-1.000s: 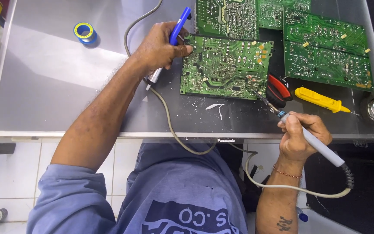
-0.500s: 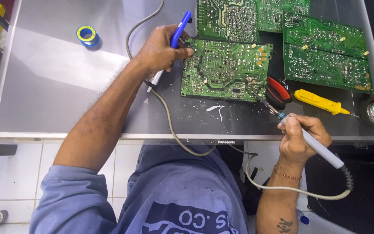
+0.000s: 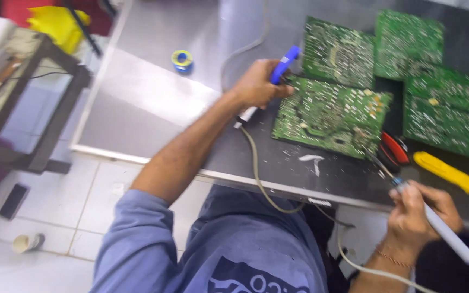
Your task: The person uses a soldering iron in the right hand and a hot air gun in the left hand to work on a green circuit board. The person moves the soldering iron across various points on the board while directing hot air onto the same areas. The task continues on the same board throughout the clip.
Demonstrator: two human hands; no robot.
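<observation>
Left hand [image 3: 256, 86] clenched on blue tool [image 3: 284, 62], pinning board [image 3: 329, 116] steady; right hand [image 3: 419, 214] gripped iron [image 3: 435, 228] pen-style, tip angled to board's corner.

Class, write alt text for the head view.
A person's right hand holds a soldering iron to a green circuit board, while the left hand grips a blue-handled tool at its edge.

the left arm runs from the lower left of the frame up to centre top, bare forearm stretched out, left hand [image 3: 257, 84] curled in a closed grip. the right hand [image 3: 420, 214] sits at lower right, fingers wrapped tight, wrist bent upward.
</observation>
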